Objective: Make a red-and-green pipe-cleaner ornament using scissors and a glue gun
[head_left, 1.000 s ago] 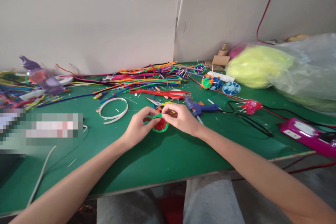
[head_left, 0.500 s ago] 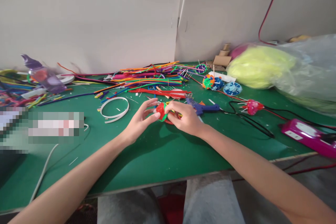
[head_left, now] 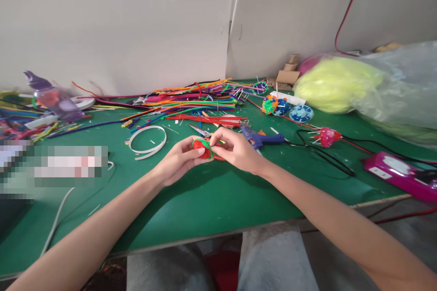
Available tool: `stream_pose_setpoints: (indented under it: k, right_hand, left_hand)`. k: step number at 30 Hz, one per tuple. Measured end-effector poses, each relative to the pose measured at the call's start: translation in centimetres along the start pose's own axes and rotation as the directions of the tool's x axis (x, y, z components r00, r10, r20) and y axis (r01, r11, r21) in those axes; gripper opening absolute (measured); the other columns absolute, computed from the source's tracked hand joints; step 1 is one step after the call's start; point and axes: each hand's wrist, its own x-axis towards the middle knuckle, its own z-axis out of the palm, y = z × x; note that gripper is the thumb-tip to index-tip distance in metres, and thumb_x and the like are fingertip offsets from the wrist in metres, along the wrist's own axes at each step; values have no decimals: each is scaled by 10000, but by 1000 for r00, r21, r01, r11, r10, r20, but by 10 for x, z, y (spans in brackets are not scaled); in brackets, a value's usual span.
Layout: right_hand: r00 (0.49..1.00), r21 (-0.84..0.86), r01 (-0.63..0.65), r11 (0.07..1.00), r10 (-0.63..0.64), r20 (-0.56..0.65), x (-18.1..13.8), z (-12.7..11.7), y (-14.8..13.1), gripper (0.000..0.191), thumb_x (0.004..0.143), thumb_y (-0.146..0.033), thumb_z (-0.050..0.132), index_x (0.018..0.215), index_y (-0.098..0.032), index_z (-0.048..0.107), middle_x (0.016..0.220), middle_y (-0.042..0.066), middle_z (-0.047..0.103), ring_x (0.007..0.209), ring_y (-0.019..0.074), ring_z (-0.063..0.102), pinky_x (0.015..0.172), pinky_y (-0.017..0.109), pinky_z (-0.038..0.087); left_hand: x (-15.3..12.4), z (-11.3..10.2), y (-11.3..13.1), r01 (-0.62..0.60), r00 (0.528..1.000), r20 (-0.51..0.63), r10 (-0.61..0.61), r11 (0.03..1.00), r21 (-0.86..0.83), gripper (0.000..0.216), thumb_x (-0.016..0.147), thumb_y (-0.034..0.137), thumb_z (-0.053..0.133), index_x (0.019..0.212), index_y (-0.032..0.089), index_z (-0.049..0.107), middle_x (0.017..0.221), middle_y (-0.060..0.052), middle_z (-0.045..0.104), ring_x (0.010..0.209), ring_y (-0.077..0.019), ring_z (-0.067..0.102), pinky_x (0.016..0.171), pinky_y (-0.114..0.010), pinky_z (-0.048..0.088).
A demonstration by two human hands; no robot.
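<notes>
Over the middle of the green table, my left hand (head_left: 182, 158) is closed on a small red piece (head_left: 205, 152), its thumb pressed across the front. A green pipe cleaner (head_left: 202, 141) runs over the red piece. The fingers of my right hand (head_left: 232, 148) pinch the green pipe cleaner at the right side of the piece. Just behind my hands lies a pair of scissors (head_left: 200, 131), its blades pointing left and its handles partly covered by my right hand. A blue glue gun (head_left: 261, 137) rests beside my right hand.
Bundles of pipe cleaners (head_left: 194, 102) lie along the back wall. A white strip coil (head_left: 147, 152) sits left of my hands. Decorated balls (head_left: 301, 112), a pink spiky piece (head_left: 327, 137), black cable and a magenta power strip (head_left: 399, 173) are on the right. A purple bottle (head_left: 56, 100) stands tilted at left.
My left fingers have closed around the red piece, which has turned and shifted slightly left. My right hand keeps its pinch, and more of the scissors shows.
</notes>
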Motion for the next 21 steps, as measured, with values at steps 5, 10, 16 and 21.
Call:
stream_pose_setpoints:
  k: [5,10,16,21]
  right_hand:
    - [1000,80,-19,997,19,7,1,1,-3,75,836,-156,526,846,-207,472,844,0,517,772,125,525,684,275,466]
    - [996,198,-64,978,52,67,2,0,-2,98,848,-155,540,874,-210,463,850,-5,507,745,111,519,627,253,445]
    - [989,246,-109,963,80,125,2,0,-4,84,867,-150,530,876,-204,466,860,-7,508,746,96,516,614,225,437]
    - [992,193,-62,979,40,116,1,0,-6,62,882,-165,523,863,-200,476,880,4,513,813,112,540,704,256,472]
  left_hand:
    - [1,-4,0,-14,999,43,15,1000,-18,270,673,261,814,885,196,659,870,-14,670,854,-163,664,896,-391,555]
    - [1,-11,2,46,991,126,-53,997,56,205,683,215,811,808,154,661,785,-5,650,743,-109,628,770,-271,549]
    - [1,-14,1,34,984,169,-55,991,126,192,699,199,797,837,135,681,797,-21,663,765,-127,627,783,-277,502]
    - [0,-13,2,-46,982,189,15,985,164,176,729,271,766,824,140,696,851,-38,627,822,-151,580,783,-281,452]
